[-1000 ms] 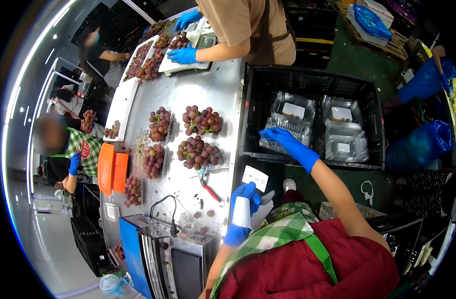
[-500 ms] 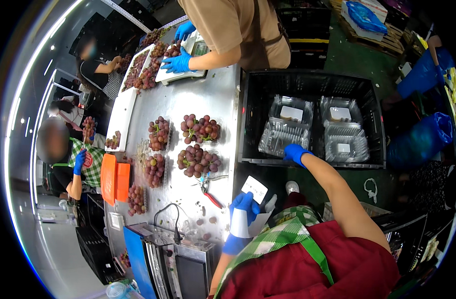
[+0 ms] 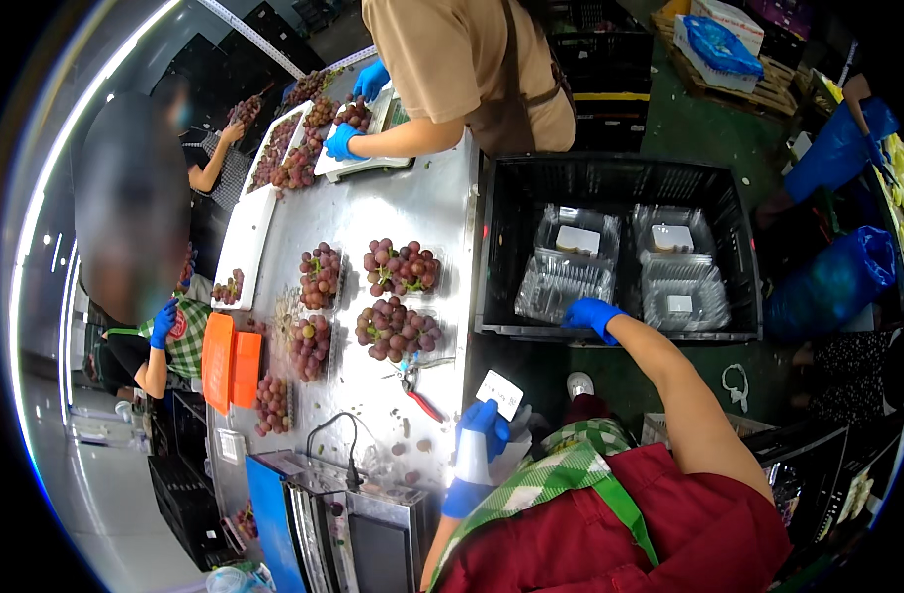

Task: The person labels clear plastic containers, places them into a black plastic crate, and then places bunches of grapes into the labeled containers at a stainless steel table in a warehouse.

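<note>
My left hand [image 3: 485, 432], in a blue glove, is closed on a white label [image 3: 499, 393] that sticks up from its fingers. A pale paper strip [image 3: 471, 457] runs down along the same hand. My right hand [image 3: 592, 318], also blue-gloved, lies at the near rim of a black crate [image 3: 531, 331], its fingers loosely stretched and touching the near end of a clear plastic clamshell [image 3: 563, 285]. Its fingertips are partly hidden. Several clear clamshells stand in that crate, among them one [image 3: 683, 292] at the near right; white labels show on some.
Open clamshells of red grapes [image 3: 399, 329] stand on the metal table [image 3: 427, 203]. Red-handled pruning shears [image 3: 412, 388], an orange bin [image 3: 230, 363] and a boxy machine [image 3: 338, 514] are also there. A co-worker's gloved hand [image 3: 345, 143] is at a scale [image 3: 373, 163]. Blue bags [image 3: 837, 277] stand right.
My view has shifted slightly; both my hands keep nearly the same places. At left, one co-worker has leaned closer, and another lifts a grape bunch higher. The co-worker's hand at the scale has moved slightly.
</note>
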Demonstrator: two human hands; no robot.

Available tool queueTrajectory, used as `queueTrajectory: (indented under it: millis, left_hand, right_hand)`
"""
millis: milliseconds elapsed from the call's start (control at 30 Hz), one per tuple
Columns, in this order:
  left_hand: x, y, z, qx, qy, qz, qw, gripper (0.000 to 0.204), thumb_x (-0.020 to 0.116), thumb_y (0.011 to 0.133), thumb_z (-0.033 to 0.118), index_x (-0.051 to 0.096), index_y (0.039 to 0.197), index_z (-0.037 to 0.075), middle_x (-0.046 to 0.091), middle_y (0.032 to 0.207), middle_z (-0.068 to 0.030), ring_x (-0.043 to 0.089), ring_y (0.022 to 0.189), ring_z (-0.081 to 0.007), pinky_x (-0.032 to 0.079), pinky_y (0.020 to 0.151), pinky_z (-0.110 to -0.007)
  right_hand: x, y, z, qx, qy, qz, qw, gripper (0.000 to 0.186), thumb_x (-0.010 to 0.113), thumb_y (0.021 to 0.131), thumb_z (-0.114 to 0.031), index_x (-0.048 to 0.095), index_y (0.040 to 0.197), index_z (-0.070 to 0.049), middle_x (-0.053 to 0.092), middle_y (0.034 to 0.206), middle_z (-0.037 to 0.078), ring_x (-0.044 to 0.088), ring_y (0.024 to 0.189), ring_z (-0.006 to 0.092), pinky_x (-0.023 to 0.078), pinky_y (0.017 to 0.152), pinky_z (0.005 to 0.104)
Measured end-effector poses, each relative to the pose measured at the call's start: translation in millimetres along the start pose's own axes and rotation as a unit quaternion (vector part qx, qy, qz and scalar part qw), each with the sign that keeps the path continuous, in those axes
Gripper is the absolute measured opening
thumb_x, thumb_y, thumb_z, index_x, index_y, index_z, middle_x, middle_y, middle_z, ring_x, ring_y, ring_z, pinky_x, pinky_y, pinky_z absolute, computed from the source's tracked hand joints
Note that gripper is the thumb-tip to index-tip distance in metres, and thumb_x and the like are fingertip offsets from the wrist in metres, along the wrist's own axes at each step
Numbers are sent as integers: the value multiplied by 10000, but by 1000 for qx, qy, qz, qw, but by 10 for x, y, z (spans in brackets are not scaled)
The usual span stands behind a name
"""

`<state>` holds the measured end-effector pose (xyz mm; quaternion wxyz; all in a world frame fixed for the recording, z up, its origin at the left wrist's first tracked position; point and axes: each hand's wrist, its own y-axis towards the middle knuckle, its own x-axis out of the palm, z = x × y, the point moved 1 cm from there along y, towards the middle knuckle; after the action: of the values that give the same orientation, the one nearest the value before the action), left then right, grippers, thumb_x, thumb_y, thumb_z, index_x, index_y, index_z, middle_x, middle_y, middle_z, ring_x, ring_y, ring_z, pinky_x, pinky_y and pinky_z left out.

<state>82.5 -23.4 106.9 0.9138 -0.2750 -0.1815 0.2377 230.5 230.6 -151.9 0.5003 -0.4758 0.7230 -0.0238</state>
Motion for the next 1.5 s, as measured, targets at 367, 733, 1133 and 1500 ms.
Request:
queueTrajectory:
  millis: [367, 733, 1133, 1500]
  left_hand:
    - [-82, -30, -43, -30, -13, -44, 998, 244, 455, 814, 225, 497, 663, 38, 480, 498, -34, 368, 347, -93, 272, 324, -195]
    - [-11, -2, -29, -25, 35, -39, 998, 363, 467, 809, 303, 465, 518, 86, 411, 394, -36, 313, 268, -121, 209, 274, -227]
    - [-127, 31, -81, -38, 8, -80, 996, 256, 451, 826, 267, 472, 664, 69, 459, 473, -12, 346, 329, -80, 257, 311, -185]
    - [259, 25, 260, 69, -17, -114, 991, 176, 482, 823, 230, 520, 815, 59, 508, 528, -24, 397, 377, -67, 280, 342, -177]
  right_hand:
    - [44, 16, -22, -23, -112, 37, 993, 282, 566, 667, -326, 626, 768, -69, 591, 804, 152, 565, 740, 333, 461, 638, 399]
    - [-150, -200, -192, -48, -163, 158, 973, 145, 543, 629, -168, 609, 680, -49, 583, 720, 173, 572, 664, 324, 461, 564, 412]
    - [-506, -390, -504, -15, -67, 254, 965, 187, 593, 659, -190, 553, 748, -31, 565, 758, 188, 561, 708, 330, 450, 599, 408]
    - [-2392, -2060, -1758, -17, 386, 93, 918, 271, 476, 820, -243, 558, 764, 9, 585, 668, 108, 585, 512, 187, 473, 454, 277]
